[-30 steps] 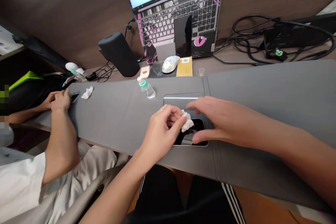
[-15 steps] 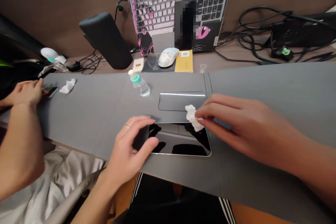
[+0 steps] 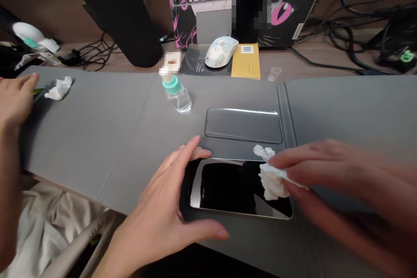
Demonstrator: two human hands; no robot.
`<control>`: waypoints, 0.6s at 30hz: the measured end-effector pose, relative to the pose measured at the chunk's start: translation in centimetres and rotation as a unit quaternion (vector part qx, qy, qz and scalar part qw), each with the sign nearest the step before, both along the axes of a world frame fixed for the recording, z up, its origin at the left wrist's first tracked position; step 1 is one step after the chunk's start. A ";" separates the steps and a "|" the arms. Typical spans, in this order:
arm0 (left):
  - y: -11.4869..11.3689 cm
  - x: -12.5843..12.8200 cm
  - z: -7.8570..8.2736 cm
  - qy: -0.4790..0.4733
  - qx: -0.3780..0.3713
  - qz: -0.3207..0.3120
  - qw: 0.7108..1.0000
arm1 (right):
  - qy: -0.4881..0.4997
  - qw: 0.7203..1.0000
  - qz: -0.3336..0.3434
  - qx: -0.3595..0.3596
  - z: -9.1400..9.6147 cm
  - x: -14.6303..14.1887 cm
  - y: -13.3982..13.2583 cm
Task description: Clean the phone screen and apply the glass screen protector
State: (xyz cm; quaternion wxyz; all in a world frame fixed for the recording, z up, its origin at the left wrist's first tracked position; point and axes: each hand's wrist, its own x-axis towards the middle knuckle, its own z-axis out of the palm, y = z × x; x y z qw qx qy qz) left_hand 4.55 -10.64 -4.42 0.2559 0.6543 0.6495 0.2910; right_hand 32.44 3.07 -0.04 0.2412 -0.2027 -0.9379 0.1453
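A smartphone point(image 3: 234, 189) lies flat on the grey mat, its dark glossy screen facing up. My left hand point(image 3: 172, 200) is at its left end, fingers and thumb spread apart; whether it touches the edge I cannot tell. Pinched in my right hand point(image 3: 325, 178) is a crumpled white tissue point(image 3: 272, 182), over the right end of the screen. Just beyond the phone lies a clear, dark-edged screen protector point(image 3: 243, 126). A small clear spray bottle point(image 3: 179, 93) with a teal collar stands upright behind my left hand.
At the back are a laptop point(image 3: 215, 26), a patterned mouse point(image 3: 221, 51), a yellow packet point(image 3: 246, 61), a small clear cup point(image 3: 274, 73) and a black upright box point(image 3: 120, 17). Black cables point(image 3: 345, 30) tangle at right. Another person's hand point(image 3: 16, 100) rests at left near a crumpled tissue point(image 3: 59, 88).
The view has come closer to the mat. My left hand has spread wider, with its thumb now nearer the phone's front side. My right hand still pinches the tissue at the phone's right end.
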 end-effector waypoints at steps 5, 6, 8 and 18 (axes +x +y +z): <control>0.1 0.0 0.0 0.063 0.007 -0.027 0.998 | -0.009 0.994 0.111 0.000 -0.9 -2.9 -0.7; 0.1 -0.1 0.0 0.070 0.008 -0.030 0.997 | -0.016 0.991 0.130 0.012 -1.1 -3.4 -0.8; 0.0 -0.2 0.2 0.083 0.010 -0.035 0.996 | -0.033 0.987 0.151 0.031 -1.6 -3.9 -0.8; -0.1 -0.8 -0.1 0.129 0.028 -0.061 0.989 | -0.091 0.994 0.062 -0.022 -2.3 0.8 0.6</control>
